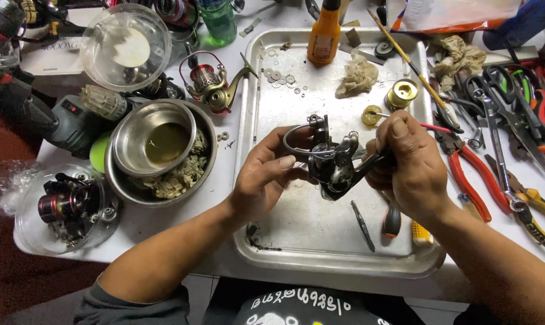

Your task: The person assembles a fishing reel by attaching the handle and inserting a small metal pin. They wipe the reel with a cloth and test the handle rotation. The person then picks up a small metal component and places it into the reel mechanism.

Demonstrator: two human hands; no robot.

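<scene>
A: Hands?
B: Both are gripping the dark spinning reel (pixel 332 165), which is hanging over the middle of the metal tray (pixel 320 253). The left hand (pixel 263 180) is clasping the bail-wire side, thumb lying across the body. The right hand (pixel 408 165) is wrapping around the reel's foot end, fingers curled tight.

A: Touching the tray?
B: No, the reel is being held above it, tilted.

A: What's sitting in the tray?
B: Small washers (pixel 278 77) are lying near the top left, a crumpled rag (pixel 358 75) is beside them, a brass spool part (pixel 402 91) is just beyond the right hand, and a dark slim tool (pixel 363 225) is lying near the front.

A: Around it on the tabletop (pixel 164 219)?
B: Nested steel bowls (pixel 158 150) are sitting to the left, with a second reel, red and bronze (pixel 215 84), behind them. An orange bottle (pixel 324 33) is standing at the tray's far edge. Red-handled pliers (pixel 465 171) and other tools are lying to the right.
</scene>
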